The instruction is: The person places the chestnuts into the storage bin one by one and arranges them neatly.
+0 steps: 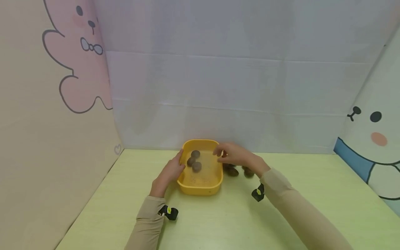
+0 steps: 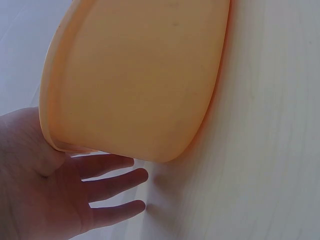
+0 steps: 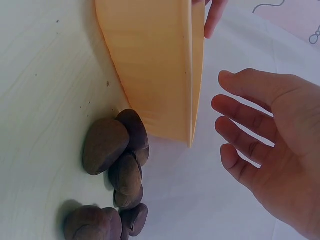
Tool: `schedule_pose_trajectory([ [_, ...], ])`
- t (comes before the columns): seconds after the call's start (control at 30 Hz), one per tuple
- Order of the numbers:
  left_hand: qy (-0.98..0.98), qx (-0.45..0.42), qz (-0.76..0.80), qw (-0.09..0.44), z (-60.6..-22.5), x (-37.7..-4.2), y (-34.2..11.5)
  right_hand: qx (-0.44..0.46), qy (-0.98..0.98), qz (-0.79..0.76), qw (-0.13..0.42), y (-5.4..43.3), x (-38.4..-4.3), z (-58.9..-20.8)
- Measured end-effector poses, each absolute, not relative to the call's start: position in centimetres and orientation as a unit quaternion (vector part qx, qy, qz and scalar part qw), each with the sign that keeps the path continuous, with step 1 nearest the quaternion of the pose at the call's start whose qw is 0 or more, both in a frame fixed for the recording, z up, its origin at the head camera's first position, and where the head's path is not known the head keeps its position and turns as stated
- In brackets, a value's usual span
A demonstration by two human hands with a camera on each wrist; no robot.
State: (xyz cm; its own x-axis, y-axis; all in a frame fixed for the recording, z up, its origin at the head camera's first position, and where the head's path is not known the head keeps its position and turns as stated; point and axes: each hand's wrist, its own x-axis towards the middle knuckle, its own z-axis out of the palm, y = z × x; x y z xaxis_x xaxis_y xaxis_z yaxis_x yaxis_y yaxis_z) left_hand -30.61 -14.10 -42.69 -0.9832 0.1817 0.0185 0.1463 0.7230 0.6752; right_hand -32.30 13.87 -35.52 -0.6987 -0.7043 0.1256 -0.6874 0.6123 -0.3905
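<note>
A yellow plastic basin (image 1: 200, 190) stands on the table against the back wall. Inside it, towards the left, lie 3 rounded brown stone-like pieces (image 1: 196, 167). My left hand (image 1: 170, 170) holds the basin's left rim, thumb over the edge; in the left wrist view several of its fingers stretch past the basin's end. Above the right rim hovers my right hand (image 1: 235, 154), fingers spread and loosely bent. Nothing shows between those fingers in the right wrist view. Just right of the basin, partly under this hand, sits a pile of dark brown stone-like pieces (image 3: 106, 146).
A light yellow-green table (image 1: 212, 225) extends to both sides. Pale cloth (image 1: 200, 86) hangs behind the basin, and printed side panels (image 1: 84, 76) border the table. Each sleeve carries a small black wrist camera (image 1: 170, 212).
</note>
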Motion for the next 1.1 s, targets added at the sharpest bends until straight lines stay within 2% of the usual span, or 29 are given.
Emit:
schedule_pose_trajectory([
  [1.1,0.928,0.088,0.361,0.017,-42.6,-30.4,-13.9,-0.311,0.917,-0.249,0.014,21.2,-30.2,-38.2],
])
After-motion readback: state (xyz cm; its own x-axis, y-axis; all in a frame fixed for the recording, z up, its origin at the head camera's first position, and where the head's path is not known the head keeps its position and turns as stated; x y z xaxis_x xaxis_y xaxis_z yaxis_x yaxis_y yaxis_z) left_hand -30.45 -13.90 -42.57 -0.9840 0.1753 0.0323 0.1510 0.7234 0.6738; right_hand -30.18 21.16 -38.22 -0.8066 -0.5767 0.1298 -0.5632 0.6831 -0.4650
